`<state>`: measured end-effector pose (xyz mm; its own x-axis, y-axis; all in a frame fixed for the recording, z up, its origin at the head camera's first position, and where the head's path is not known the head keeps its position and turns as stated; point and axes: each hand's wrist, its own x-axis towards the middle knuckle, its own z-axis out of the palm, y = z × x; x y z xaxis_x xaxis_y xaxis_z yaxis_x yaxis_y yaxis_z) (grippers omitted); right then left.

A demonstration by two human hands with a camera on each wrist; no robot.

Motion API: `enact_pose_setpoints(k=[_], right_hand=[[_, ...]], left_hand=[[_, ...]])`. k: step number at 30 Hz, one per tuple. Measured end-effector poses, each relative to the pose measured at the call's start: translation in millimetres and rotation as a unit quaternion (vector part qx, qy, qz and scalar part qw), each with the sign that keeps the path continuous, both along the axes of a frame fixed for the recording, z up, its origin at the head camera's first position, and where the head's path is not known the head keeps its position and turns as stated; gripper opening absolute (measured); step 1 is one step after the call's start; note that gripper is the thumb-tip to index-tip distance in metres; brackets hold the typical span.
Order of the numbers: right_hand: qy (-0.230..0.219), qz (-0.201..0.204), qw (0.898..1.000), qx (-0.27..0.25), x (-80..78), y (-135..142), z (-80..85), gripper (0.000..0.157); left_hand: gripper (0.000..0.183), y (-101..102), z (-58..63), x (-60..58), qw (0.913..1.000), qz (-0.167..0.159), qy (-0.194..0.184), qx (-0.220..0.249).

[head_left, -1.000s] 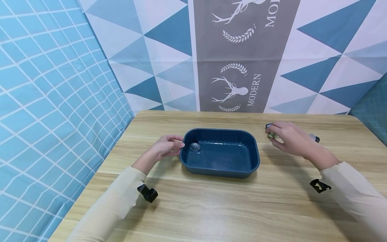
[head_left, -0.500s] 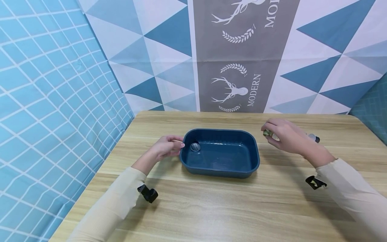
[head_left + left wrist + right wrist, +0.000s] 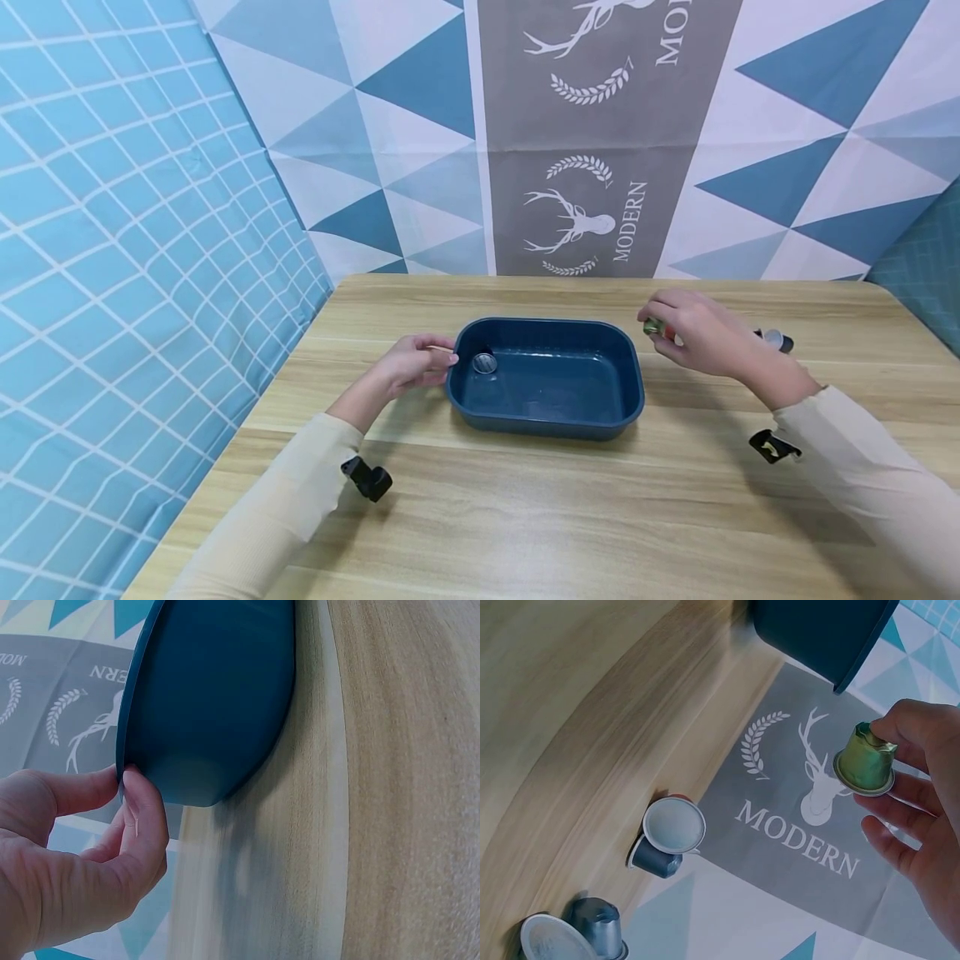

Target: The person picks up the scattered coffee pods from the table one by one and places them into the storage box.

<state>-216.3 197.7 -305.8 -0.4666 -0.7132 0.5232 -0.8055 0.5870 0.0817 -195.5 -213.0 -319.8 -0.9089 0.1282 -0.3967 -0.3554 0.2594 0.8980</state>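
My right hand (image 3: 697, 333) pinches a green coffee capsule (image 3: 868, 761) between thumb and fingers, its rim facing down in the right wrist view. It is held just right of a dark blue plastic basin (image 3: 540, 427). At the basin's left end, my left hand (image 3: 408, 364) grips the rim; the left wrist view shows thumb and fingertips (image 3: 139, 795) on either side of the thin edge. Inside the basin, near its left end, lies one coffee capsule (image 3: 484, 364), silvery lid up.
In the right wrist view, several more capsules lie on the wooden table (image 3: 525, 517): a white-lidded one (image 3: 674, 825) against a dark one (image 3: 658, 861), and a grey-blue one (image 3: 598, 926) beside another light lid (image 3: 551, 941). A patterned cloth (image 3: 420, 150) hangs behind.
My right hand has lifted the green capsule and moved left with it toward the basin, away from the other capsules. My left hand and the basin have stayed in place.
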Motion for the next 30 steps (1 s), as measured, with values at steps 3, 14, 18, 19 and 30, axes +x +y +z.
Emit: enact_pose_setpoints(k=[3,14,18,19,30], right_hand=[[0.004,0.000,1.000,0.001,-0.4,-2,0.9,0.029],[-0.014,-0.016,1.000,0.010,1.4,-11,6.5,0.023],[-0.013,-0.012,1.000,0.009,0.0,-15,7.1,0.023],[-0.012,-0.011,1.000,0.008,-0.1,-16,7.2,0.023],[0.001,0.021,1.000,-0.001,-0.5,-28,13.6,0.024]], left_hand=[[0.041,0,0.0,-0.5,1.0000,0.001,0.001,-0.002],[0.042,0,1.1,-1.0,1.0000,-0.002,0.003,-0.006],[0.042,0,1.0,-0.6,1.0000,-0.002,0.003,-0.004],[0.042,0,1.1,-0.4,1.0000,-0.001,0.002,-0.003],[0.042,0,0.8,0.4,1.0000,0.002,-0.003,-0.002]])
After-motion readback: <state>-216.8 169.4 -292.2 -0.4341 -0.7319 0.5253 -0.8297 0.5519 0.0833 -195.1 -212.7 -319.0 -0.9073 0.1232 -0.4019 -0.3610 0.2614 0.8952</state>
